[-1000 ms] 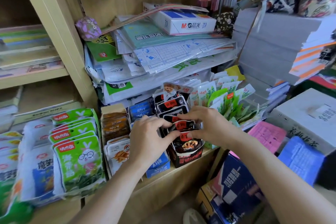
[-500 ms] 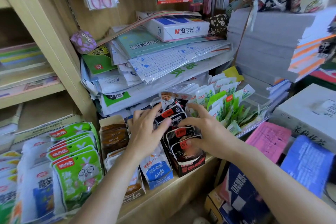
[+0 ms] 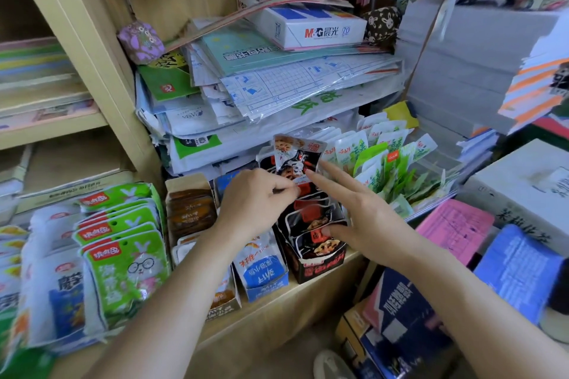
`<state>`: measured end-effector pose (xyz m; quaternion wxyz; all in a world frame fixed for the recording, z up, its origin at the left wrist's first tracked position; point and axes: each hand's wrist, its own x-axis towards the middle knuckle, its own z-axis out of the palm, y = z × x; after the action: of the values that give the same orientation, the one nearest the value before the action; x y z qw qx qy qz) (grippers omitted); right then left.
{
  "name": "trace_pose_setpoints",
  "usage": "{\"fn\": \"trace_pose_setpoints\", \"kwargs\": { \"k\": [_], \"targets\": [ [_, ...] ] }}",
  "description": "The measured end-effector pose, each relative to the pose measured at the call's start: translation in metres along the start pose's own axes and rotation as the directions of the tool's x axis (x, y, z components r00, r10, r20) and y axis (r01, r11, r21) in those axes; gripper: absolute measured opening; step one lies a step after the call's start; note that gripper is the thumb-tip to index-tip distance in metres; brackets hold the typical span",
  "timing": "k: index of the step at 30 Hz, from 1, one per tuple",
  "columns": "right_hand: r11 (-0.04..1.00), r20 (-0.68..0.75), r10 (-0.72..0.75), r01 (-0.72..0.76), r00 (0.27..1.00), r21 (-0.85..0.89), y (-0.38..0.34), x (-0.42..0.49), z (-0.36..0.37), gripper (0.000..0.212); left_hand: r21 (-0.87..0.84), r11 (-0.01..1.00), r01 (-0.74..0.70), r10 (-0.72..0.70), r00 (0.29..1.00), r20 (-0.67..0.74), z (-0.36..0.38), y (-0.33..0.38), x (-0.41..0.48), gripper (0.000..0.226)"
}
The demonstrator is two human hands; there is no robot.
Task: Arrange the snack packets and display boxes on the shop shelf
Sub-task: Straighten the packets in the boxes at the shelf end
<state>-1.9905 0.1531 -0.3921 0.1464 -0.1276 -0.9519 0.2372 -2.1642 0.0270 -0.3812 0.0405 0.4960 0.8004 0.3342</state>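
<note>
Shelf with white M&G 70 box

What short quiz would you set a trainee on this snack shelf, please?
1. True or false: the right hand has its fingers curled into a fist.
2. Which box stands directly left of the black display box? A: the blue-and-white box. B: a pink box. C: a silver tin.
3. Which hand pinches a snack packet between thumb and fingertip?
Key: 1 false, its fingers are straight; 2 A; 3 the left hand.
</note>
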Motion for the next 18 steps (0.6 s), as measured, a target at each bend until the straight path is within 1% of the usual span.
{"fn": "trace_pose_setpoints", "kwargs": {
  "k": [1, 2, 5, 6, 7, 8, 9, 10, 11, 12, 13, 15, 16, 17, 18],
  "targets": [
    [0.998, 0.003, -0.008, 0.009, 1.0, -0.06, 0.001, -0.003, 0.002, 0.098, 0.031, 0.999, -0.007, 0.006, 1.0, 0.023, 0.004, 0.004, -0.001, 0.032],
    [0.997, 0.004, 0.003, -0.002, 1.0, -0.078, 0.001, -0.006, 0.003, 0.094, 0.05, 0.999, -0.016, 0.014, 0.999, 0.042, 0.008, 0.006, -0.002, 0.034],
    [0.997, 0.028, 0.062, -0.06, 0.998, -0.048, 0.002, -0.012, 0.004, 0.083, 0.049, 0.998, -0.038, 0.032, 0.994, 0.101, 0.008, 0.01, -0.003, 0.023],
    [0.996, 0.028, 0.072, -0.071, 0.997, -0.049, 0.003, -0.013, 0.004, 0.078, 0.011, 0.999, -0.037, 0.035, 0.992, 0.124, 0.006, 0.008, -0.002, 0.024],
    [0.996, 0.021, 0.076, -0.075, 0.997, -0.054, 0.003, -0.014, 0.005, 0.073, -0.066, 0.998, -0.016, 0.024, 0.992, 0.121, 0.003, 0.005, 0.0, 0.027],
    [0.995, 0.013, 0.078, -0.077, 0.997, -0.056, 0.003, -0.015, 0.005, 0.07, -0.159, 0.987, 0.012, 0.0, 0.997, 0.076, 0.0, 0.0, 0.002, 0.026],
    [0.995, 0.007, 0.082, -0.082, 0.997, -0.056, 0.004, -0.015, 0.007, 0.068, -0.217, 0.976, 0.019, -0.024, 1.0, -0.02, -0.004, -0.004, 0.005, 0.02],
    [0.995, 0.002, 0.087, -0.086, 0.996, -0.052, 0.004, -0.016, 0.008, 0.067, -0.215, 0.977, -0.005, -0.027, 0.989, -0.145, -0.007, -0.008, 0.008, 0.015],
    [0.995, -0.002, 0.09, -0.09, 0.996, -0.047, 0.005, -0.016, 0.009, 0.066, -0.174, 0.984, -0.033, -0.012, 0.968, -0.251, -0.008, -0.012, 0.012, 0.016],
    [0.995, -0.007, 0.093, -0.093, 0.996, -0.04, 0.005, -0.016, 0.01, 0.066, -0.147, 0.988, -0.053, 0.005, 0.951, -0.308, -0.008, -0.016, 0.017, 0.025],
    [0.995, -0.009, 0.098, -0.098, 0.995, -0.03, 0.006, -0.016, 0.01, 0.065, -0.126, 0.99, -0.056, 0.014, 0.95, -0.313, -0.008, -0.017, 0.022, 0.038],
    [0.995, -0.005, 0.103, -0.103, 0.995, -0.004, 0.006, -0.015, 0.009, 0.064, -0.102, 0.994, -0.04, 0.016, 0.974, -0.224, -0.004, -0.016, 0.031, 0.062],
    [0.994, -0.002, 0.105, -0.105, 0.994, 0.009, 0.005, -0.015, 0.009, 0.064, -0.087, 0.996, -0.029, 0.013, 0.983, -0.182, -0.001, -0.014, 0.034, 0.067],
    [0.994, -0.001, 0.107, -0.107, 0.994, 0.019, 0.005, -0.014, 0.009, 0.064, -0.067, 0.998, -0.022, 0.012, 0.988, -0.152, 0.003, -0.013, 0.036, 0.067],
    [0.994, -0.004, 0.109, -0.109, 0.994, 0.025, 0.005, -0.014, 0.008, 0.064, -0.055, 0.998, -0.032, 0.024, 0.99, -0.141, 0.007, -0.012, 0.037, 0.062]
  ]
}}
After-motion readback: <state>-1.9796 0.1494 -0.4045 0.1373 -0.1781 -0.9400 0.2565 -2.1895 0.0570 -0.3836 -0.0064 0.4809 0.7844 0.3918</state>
